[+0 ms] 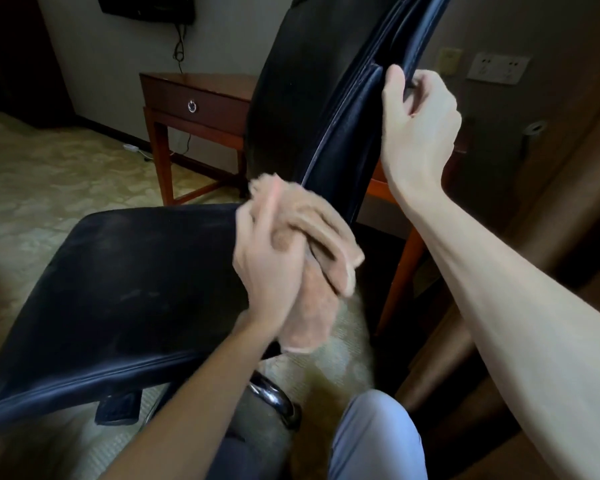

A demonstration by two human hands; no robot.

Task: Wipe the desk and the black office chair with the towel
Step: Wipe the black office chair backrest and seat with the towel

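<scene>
The towel [321, 237] was gripped, bunched, in the left hand [269, 268], low on the chair [118, 289] where seat met back. The back's edge was clutched by the right hand [420, 126]. Behind, a table [194, 98] was half hidden by the chair; a socket [497, 69] was seen on the wall.

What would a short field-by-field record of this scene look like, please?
left hand: grips the towel
towel: tan, bunched, where seat meets backrest
right hand: grips the backrest's side edge
black office chair: seat on the left, backrest rising beside it
desk: wooden, ring-pull drawer, behind the chair
carpet: pale, patterned
</scene>
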